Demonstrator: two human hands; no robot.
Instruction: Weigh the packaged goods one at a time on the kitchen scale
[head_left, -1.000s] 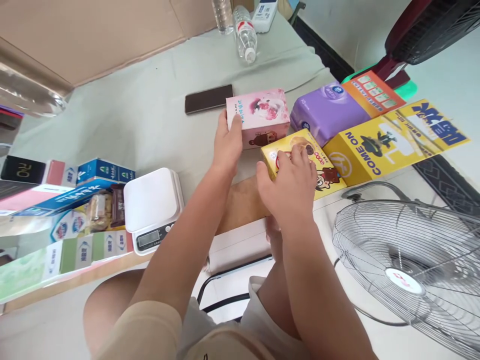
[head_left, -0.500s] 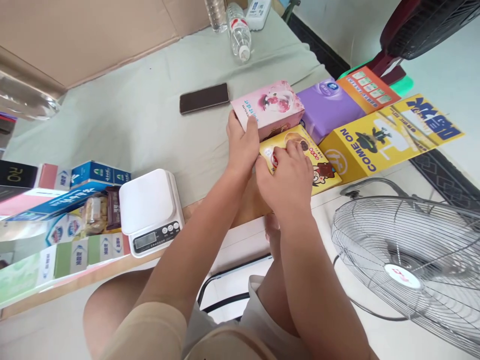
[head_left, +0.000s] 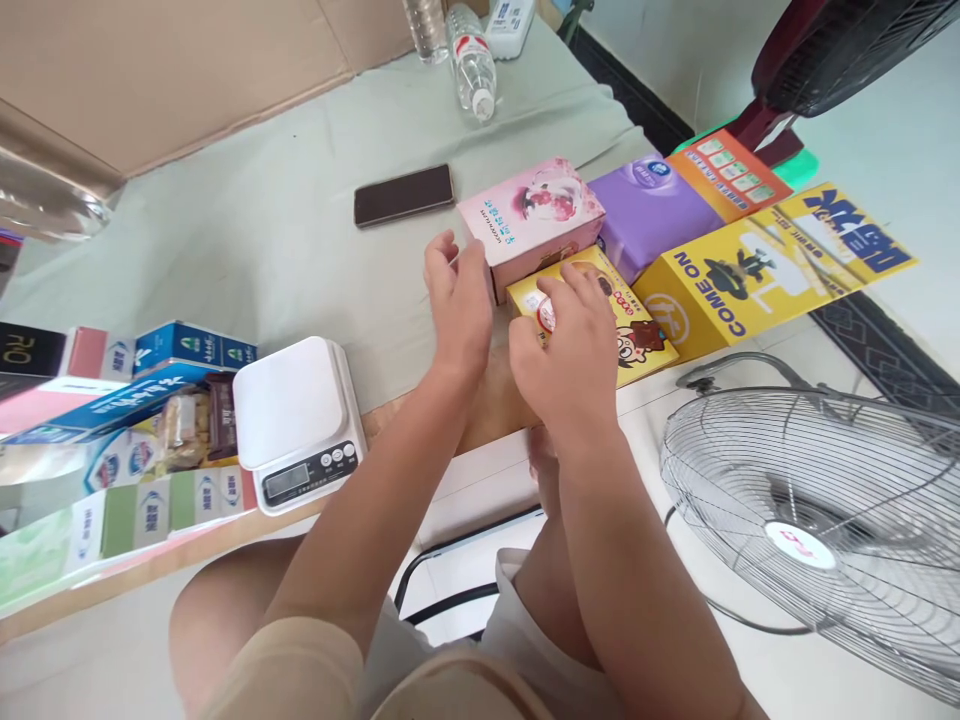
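Note:
My left hand (head_left: 461, 310) is just left of a pink box (head_left: 529, 215) with a flower print, its fingers apart and slightly bent, and it holds nothing. On top of a small yellow box (head_left: 637, 320) with cartoon figures rests my right hand (head_left: 566, 345), fingers spread and a little curled over the lid. The yellow box lies at the table's near edge, against the front of the pink box. Behind them a purple pack (head_left: 652, 215) sits beside a larger yellow carton (head_left: 750, 275) marked COME ON.
A white kitchen scale (head_left: 292, 405) stands left of my arms, next to a row of packages including a blue box (head_left: 195, 350). A dark phone (head_left: 405, 195) and a plastic bottle (head_left: 472, 65) lie farther back. To the right is a wire-caged fan (head_left: 802, 500).
My left hand has let go of the pink box's left end and moved slightly left, its fingers spreading. My right hand stays on the small yellow box.

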